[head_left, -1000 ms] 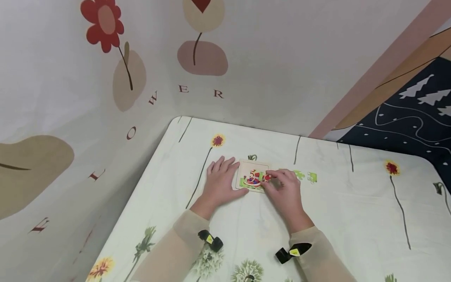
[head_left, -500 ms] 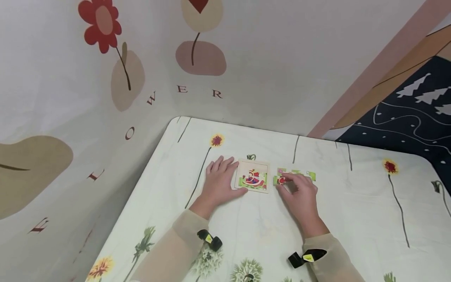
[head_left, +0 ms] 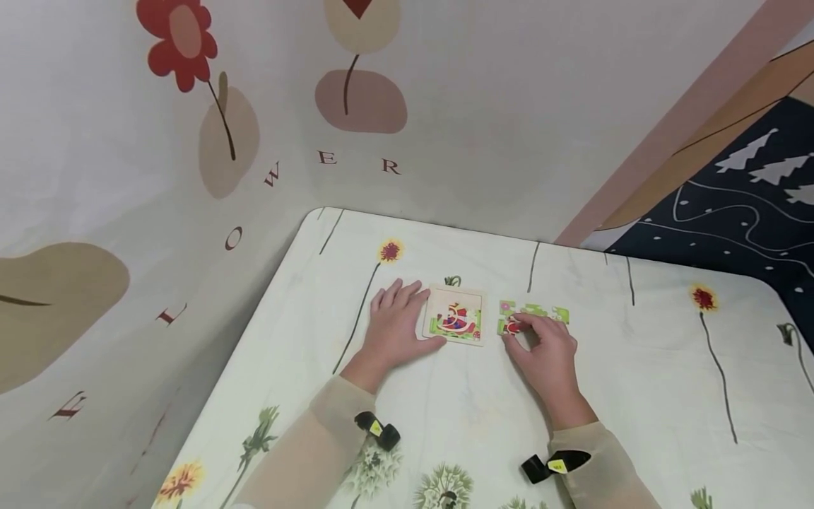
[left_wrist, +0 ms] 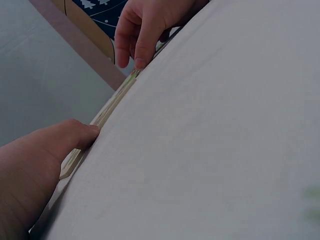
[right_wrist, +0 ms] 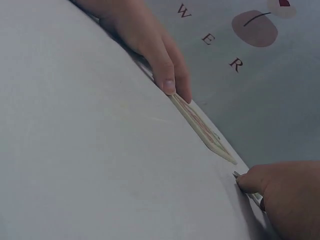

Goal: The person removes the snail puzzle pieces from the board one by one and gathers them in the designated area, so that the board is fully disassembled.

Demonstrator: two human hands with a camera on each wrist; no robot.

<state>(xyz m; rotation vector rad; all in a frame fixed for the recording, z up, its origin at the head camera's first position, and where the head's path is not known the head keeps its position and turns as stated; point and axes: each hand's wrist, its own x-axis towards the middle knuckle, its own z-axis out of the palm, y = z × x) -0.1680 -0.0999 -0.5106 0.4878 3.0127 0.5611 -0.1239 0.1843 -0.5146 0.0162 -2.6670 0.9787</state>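
A square wooden puzzle board (head_left: 470, 300) lies on the table, its lower part filled with a colourful picture and its upper part bare wood. My left hand (head_left: 396, 329) rests at the board's left side, fingers spread, thumb along the lower edge. In the left wrist view, that thumb (left_wrist: 85, 134) touches the board's edge. To the right of the board, my right hand (head_left: 547, 353) pinches a red-and-green puzzle piece (head_left: 511, 326) between thumb and fingers, low over the cloth. The right wrist view shows the piece (right_wrist: 236, 175) mostly hidden by the thumb.
Several loose green puzzle pieces (head_left: 561, 314) lie around the right fingertips, partly covered by the hand. A white flower-print cloth (head_left: 649, 382) covers the table. Fabric walls (head_left: 470, 162) rise behind and at the left.
My right hand has moved from the board's right edge to the loose pieces, carrying the red-and-green puzzle piece away from the board. Over the last half second it barely moves. My left hand stays put.
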